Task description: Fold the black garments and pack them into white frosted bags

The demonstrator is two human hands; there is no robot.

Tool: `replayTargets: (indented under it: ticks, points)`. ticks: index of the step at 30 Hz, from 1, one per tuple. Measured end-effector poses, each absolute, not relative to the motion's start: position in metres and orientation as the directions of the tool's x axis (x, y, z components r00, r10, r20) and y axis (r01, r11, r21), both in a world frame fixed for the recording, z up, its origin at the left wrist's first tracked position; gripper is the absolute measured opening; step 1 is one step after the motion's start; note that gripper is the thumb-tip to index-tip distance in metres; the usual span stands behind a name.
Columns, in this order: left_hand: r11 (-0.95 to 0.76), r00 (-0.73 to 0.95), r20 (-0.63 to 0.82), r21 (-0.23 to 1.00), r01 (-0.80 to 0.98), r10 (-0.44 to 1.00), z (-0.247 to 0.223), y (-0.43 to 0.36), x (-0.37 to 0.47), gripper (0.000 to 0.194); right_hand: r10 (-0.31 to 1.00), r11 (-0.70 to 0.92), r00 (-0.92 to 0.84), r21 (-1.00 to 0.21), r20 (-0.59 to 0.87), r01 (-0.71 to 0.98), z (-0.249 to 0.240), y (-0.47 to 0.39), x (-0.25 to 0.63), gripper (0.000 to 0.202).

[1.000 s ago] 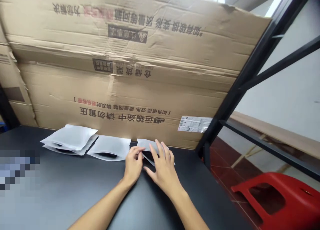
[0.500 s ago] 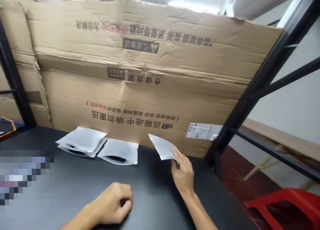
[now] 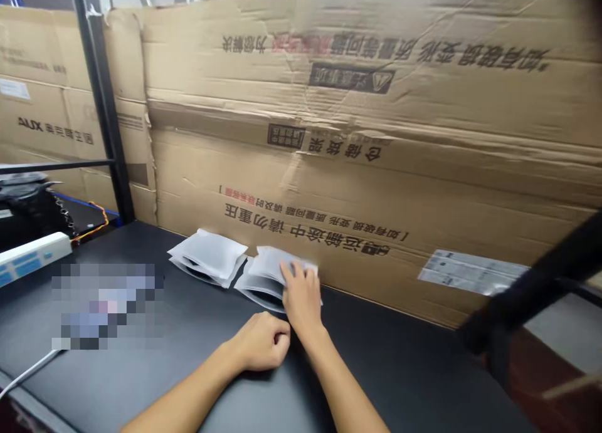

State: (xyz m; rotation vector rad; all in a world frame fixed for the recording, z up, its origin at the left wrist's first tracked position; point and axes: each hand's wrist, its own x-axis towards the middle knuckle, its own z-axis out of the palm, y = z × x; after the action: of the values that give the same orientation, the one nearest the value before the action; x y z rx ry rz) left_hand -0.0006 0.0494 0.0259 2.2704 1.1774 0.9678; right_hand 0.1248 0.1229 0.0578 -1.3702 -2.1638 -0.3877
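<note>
One white pouch [image 3: 267, 262] has moved onto another pouch [image 3: 245, 283], right hand [image 3: 302, 296] atop, grip unclear, left hand [image 3: 262, 342] clenched.

You have bright, diffuse light, pale glare on the smooth black tabletop [image 3: 263, 398], and blurred right-hand edges.

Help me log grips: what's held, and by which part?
Right hand touches the right-side top pouch at its right end, grip unclear; left hand holds nothing visible.
</note>
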Motion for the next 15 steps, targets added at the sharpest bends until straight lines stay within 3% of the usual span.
replayTargets:
  ticks: [4,9,12,15]
  points:
    - [-0.581,0.359,0.459,0.594,0.556,0.813,0.025,0.052,-0.004,0.021,0.764,0.491,-0.386,-0.077,0.516,0.868,0.035,0.126,0.128,0.055]
    - [-0.575,0.198,0.586,0.575,0.582,0.786,0.025,0.054,-0.007,0.021,0.708,0.574,-0.324,-0.244,0.627,0.782,0.033,0.087,0.166,0.050]
    - [-0.484,-0.067,0.653,0.623,0.615,0.755,0.032,0.063,-0.024,0.022,0.717,0.549,-0.184,-0.382,0.673,0.743,0.027,0.055,0.194,0.034]
    - [-0.330,-0.426,0.647,0.723,0.608,0.633,0.041,0.077,-0.053,0.021,0.757,0.473,-0.028,-0.517,0.653,0.714,0.023,0.038,0.214,0.035]
